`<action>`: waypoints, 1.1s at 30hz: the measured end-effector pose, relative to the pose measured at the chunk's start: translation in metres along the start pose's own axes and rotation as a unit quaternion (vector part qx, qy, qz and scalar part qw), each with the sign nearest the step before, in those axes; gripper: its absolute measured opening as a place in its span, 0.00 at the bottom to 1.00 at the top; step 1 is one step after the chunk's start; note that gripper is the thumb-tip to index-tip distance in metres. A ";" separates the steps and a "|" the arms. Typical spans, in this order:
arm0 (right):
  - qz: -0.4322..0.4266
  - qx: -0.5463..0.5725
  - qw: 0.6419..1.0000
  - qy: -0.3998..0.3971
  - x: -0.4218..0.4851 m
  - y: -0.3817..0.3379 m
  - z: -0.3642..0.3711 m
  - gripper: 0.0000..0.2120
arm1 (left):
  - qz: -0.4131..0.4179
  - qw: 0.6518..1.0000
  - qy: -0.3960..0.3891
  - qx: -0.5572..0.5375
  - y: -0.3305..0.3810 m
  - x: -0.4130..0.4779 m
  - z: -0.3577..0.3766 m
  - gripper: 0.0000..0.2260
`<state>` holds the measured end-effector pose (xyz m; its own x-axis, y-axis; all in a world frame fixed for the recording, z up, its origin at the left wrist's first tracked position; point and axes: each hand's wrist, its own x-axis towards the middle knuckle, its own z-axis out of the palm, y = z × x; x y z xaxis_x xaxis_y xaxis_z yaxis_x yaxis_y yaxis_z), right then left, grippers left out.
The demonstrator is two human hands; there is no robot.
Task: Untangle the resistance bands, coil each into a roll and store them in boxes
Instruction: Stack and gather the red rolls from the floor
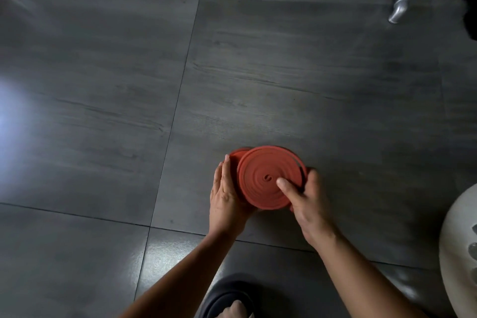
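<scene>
Head view: the red resistance band (268,178), wound into a flat coil, is held between both hands over the grey tiled floor (129,85), right of centre on the near side. The left hand (225,196) lies with straight fingers flat against its left rim. The right hand (307,204) grips the right rim, its thumb pressed on the coil's face.

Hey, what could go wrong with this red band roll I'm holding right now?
The outer turns of the red band roll gape at the upper right, so they may spring loose. Only the left hand pressing flat and the right hand gripping the rim hold it; easing off could let it unwind across the floor.
</scene>
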<state>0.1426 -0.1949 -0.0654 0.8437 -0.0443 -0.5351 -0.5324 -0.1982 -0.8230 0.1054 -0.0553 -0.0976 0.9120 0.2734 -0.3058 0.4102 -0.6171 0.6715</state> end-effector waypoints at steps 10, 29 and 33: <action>-0.022 -0.118 0.993 -0.022 0.022 -0.008 0.029 0.12 | 0.032 0.999 -0.004 -0.028 -0.012 0.002 -0.002 0.55; 0.005 -0.384 0.915 0.123 0.004 -0.003 0.057 0.19 | -0.047 0.995 -0.045 -0.069 0.009 0.007 -0.016 0.35; -0.027 -0.358 0.922 0.145 0.009 0.011 0.049 0.18 | -0.094 0.994 -0.046 -0.024 0.011 0.008 -0.017 0.35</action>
<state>0.1413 -0.1495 -0.0885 0.9058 -0.2547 -0.3386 -0.3943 -0.7991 -0.4539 0.1170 -0.0477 -0.0808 0.8151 0.3106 -0.4890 0.5759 -0.5251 0.6266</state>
